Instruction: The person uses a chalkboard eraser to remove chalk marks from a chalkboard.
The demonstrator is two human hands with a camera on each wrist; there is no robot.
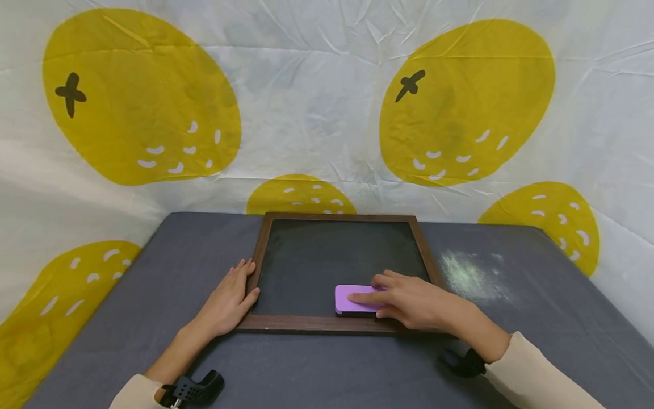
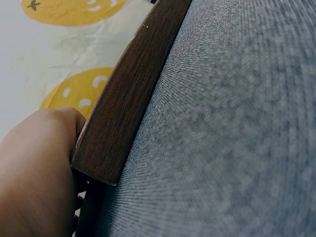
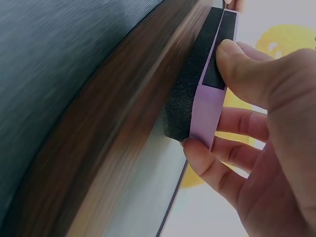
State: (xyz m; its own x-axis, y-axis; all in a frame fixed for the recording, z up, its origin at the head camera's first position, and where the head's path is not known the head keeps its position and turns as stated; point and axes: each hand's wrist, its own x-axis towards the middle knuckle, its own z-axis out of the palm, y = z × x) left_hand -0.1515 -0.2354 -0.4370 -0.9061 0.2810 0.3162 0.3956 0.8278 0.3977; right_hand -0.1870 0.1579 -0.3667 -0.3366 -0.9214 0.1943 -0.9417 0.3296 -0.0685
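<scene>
A wood-framed chalkboard [image 1: 337, 255] lies flat on the grey cloth, its dark surface bare of marks. Near its lower right, my right hand [image 1: 414, 298] grips a purple chalkboard eraser [image 1: 352, 292], index finger laid along the top. The right wrist view shows the thumb on one side of the eraser [image 3: 207, 111] and other fingers round its end, with the dark felt against the board by the wooden frame [image 3: 118, 113]. My left hand [image 1: 227, 301] rests along the board's left edge, fingers extended and thumb on the frame. In the left wrist view it lies beside the frame corner [image 2: 106, 133].
Grey cloth [image 1: 327, 369] covers the table. Right of the board is a whitish chalky smear [image 1: 470, 275] on the cloth. Behind hangs a white curtain [image 1: 306, 113] with large yellow fruit prints. Each wrist wears a black strap mount [image 1: 196, 389].
</scene>
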